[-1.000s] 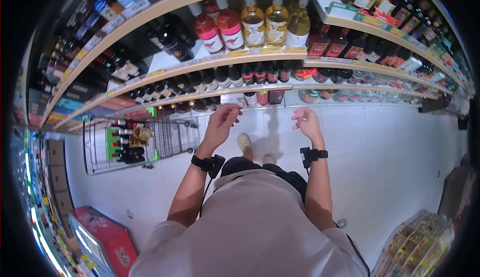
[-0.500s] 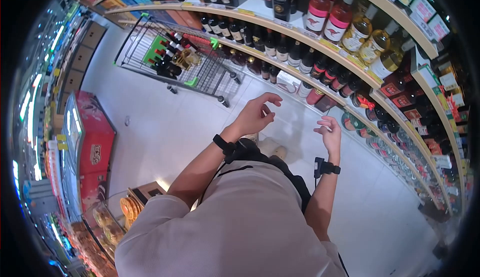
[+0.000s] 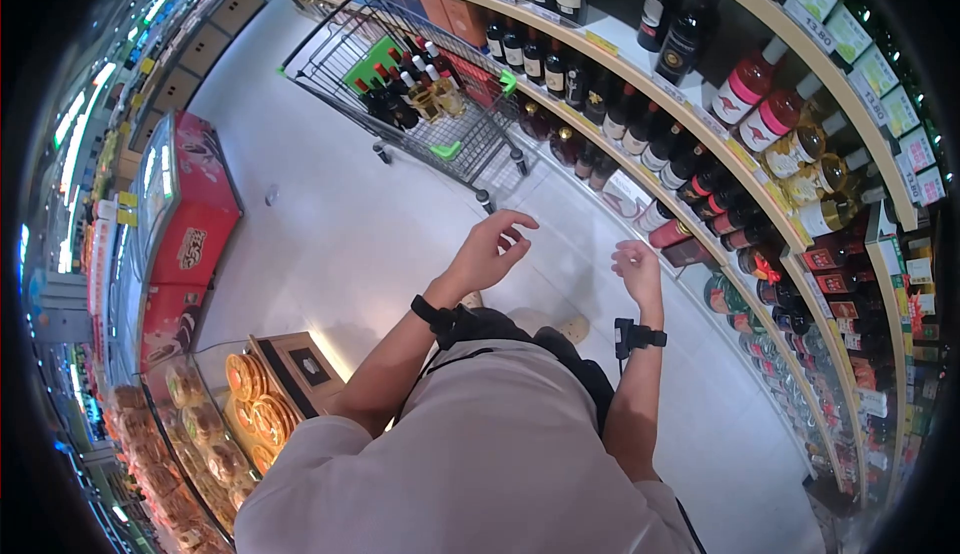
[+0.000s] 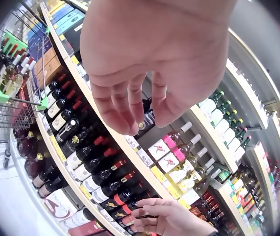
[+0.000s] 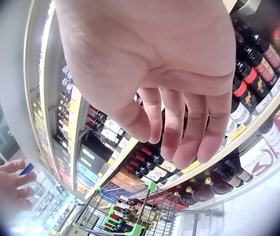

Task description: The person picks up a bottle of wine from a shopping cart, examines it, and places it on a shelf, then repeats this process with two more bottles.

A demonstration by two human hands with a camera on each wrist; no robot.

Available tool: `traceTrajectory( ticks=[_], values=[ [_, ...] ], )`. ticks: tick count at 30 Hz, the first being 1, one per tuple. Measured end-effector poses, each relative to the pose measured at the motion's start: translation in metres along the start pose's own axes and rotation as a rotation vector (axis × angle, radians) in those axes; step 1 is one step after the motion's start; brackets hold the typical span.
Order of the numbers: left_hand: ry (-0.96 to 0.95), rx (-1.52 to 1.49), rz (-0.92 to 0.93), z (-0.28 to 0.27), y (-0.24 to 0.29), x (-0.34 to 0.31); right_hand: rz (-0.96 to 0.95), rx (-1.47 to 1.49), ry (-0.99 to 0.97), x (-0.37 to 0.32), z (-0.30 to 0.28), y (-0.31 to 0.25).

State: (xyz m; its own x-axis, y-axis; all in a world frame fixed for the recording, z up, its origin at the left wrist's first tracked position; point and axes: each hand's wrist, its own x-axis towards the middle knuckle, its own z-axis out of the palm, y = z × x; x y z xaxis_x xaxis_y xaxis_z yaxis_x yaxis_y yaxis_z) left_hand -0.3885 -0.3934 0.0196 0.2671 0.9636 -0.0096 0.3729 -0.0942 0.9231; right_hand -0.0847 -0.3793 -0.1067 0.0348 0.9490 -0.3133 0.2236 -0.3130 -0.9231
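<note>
Both hands hang in the air in front of the body and hold nothing. The left hand (image 3: 490, 251) has loosely bent fingers, with thumb and forefinger apart. To its right, the right hand (image 3: 638, 272) is also loosely curled and empty. In the left wrist view, the left hand (image 4: 152, 64) hangs before the shelf of bottles, and the right hand (image 4: 172, 216) shows lower down. The right wrist view has the right hand (image 5: 154, 73) with drooping fingers, and the left hand (image 5: 7, 187) at the left edge.
A shopping cart (image 3: 400, 104) with several bottles stands ahead, beside curved shelves (image 3: 610, 49) of bottles that run along the right. At the left are a red freezer (image 3: 190, 239) and a display of packaged food (image 3: 200, 434). Pale floor (image 3: 310, 224) lies between.
The view has turned left, so the cart now stands ahead and the shelves have swung to the right. The freezer and food display came further into view. Both hands stay empty.
</note>
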Motion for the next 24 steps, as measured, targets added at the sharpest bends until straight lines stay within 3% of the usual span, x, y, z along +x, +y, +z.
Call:
traceTrajectory(
  ticks=[9,12,16,19,24],
  values=[
    [0.106,-0.046,0.021,-0.134,-0.079,-0.026,-0.041,-0.003,-0.114,0.018,0.135,-0.045],
    [0.175,-0.103,-0.012,-0.178,-0.100,-0.040,-0.100,-0.057,-0.126,0.026,0.180,-0.056],
    [0.160,-0.108,-0.127,-0.234,-0.129,-0.060,-0.015,-0.039,-0.157,0.032,0.235,-0.082],
    [0.231,-0.206,-0.014,-0.262,-0.146,-0.071,-0.023,-0.116,-0.205,0.042,0.264,-0.094],
    [0.369,-0.241,-0.035,-0.289,-0.168,-0.079,-0.069,-0.135,-0.198,0.078,0.299,-0.108]
  ],
)
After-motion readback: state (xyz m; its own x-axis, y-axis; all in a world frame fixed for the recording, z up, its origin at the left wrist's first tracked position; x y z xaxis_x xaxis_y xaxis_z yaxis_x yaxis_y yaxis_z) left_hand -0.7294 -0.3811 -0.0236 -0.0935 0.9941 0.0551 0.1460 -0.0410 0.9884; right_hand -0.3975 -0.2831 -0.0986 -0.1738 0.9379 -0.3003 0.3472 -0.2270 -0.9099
